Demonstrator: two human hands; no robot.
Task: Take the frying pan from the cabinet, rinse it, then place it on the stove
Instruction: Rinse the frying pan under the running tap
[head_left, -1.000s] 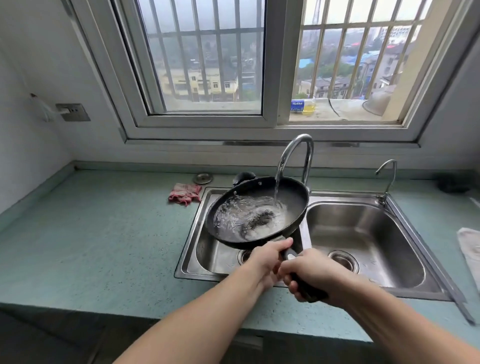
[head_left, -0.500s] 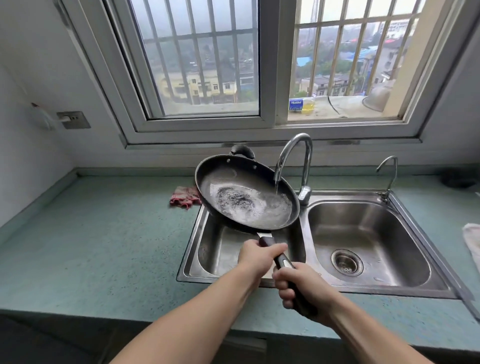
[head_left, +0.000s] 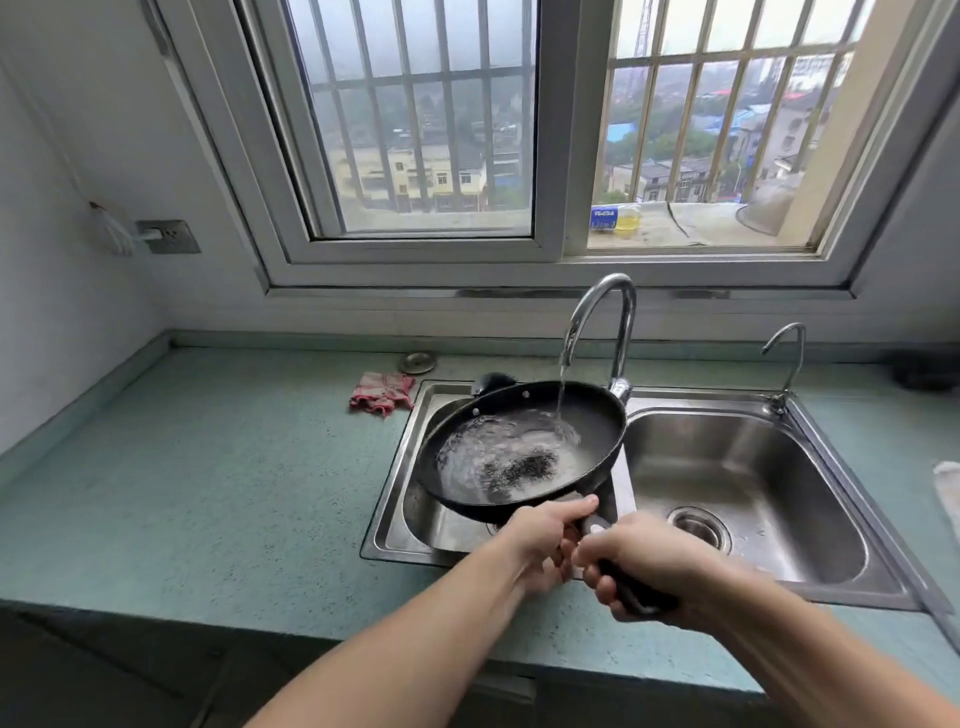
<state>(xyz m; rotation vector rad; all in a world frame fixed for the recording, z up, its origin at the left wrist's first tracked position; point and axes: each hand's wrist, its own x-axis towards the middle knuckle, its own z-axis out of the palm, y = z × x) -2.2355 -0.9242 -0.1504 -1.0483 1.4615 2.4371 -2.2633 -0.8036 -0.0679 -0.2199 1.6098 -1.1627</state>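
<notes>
A black frying pan (head_left: 597, 421) hangs over the left basin of a steel double sink (head_left: 753, 467), nearly level, with water swirling inside. A thin stream falls into it from the tall curved faucet (head_left: 613, 322). My left hand (head_left: 545, 540) grips the pan's black handle close to the rim, thumb stretched toward the pan. My right hand (head_left: 644, 566) grips the same handle farther back, fingers curled under it. Most of the handle is hidden by both hands.
A red cloth (head_left: 382, 392) lies on the green counter (head_left: 208, 493) left of the sink, with a small metal disc (head_left: 417, 362) behind it. A smaller tap (head_left: 787, 358) stands at the sink's back right. A white cloth (head_left: 948, 488) sits at the right edge.
The pan, tilted up with its far rim raised half a second ago, has dropped back to nearly level under the running faucet. Both hands stayed on the handle.
</notes>
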